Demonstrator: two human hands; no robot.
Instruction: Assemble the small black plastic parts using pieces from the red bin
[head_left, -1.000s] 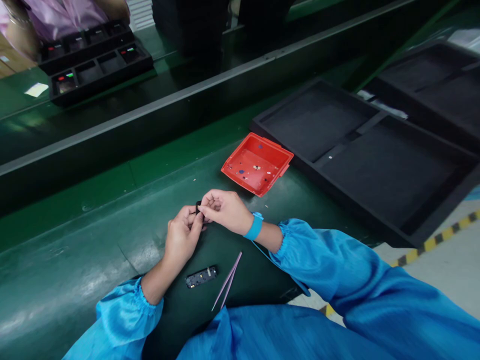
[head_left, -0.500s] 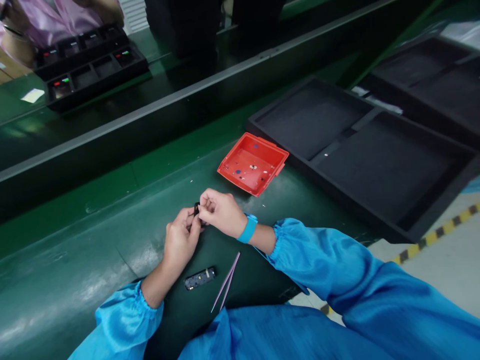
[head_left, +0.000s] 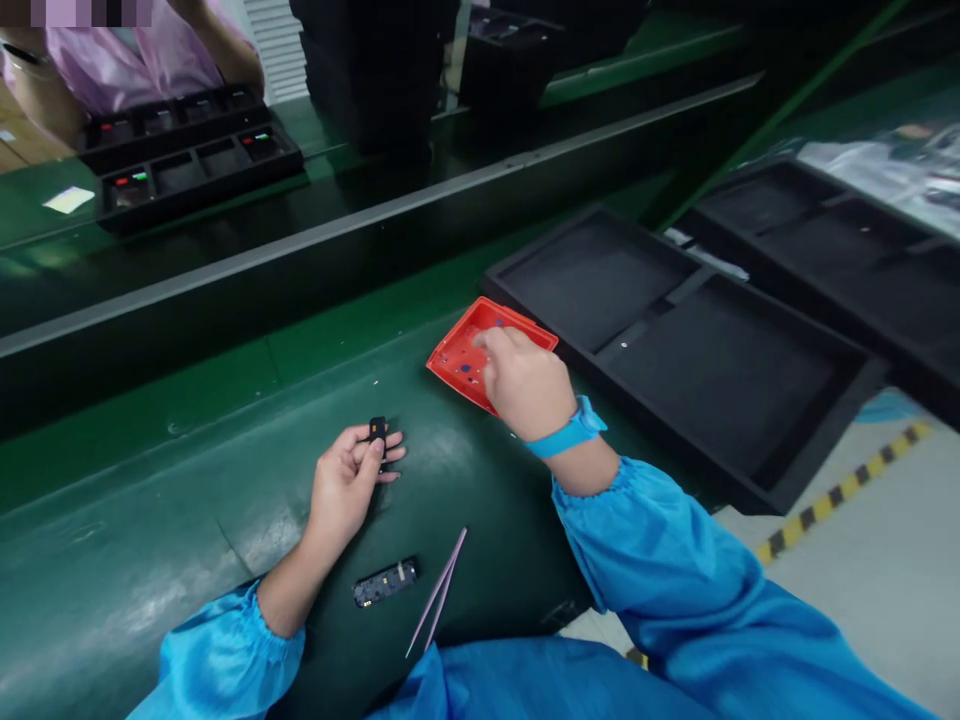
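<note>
The right hand (head_left: 529, 385) covers the near part of the red tray (head_left: 459, 352), and its fingertips are hidden inside, so what they touch cannot be told. The specks in that tray are too small to identify. The black part (head_left: 377, 431) in the left hand (head_left: 345, 485) is half hidden by the fingers.

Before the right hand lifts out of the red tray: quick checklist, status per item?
1. Left hand grips small black part between thumb and fingers: ok.
2. Right hand fingers inside red tray: ok.
3. Piece picked from tray: cannot tell, fingers hide it.
4. Tweezers lying free on green mat: ok.
5. Circuit board flat beside tweezers, untouched: ok.
</note>
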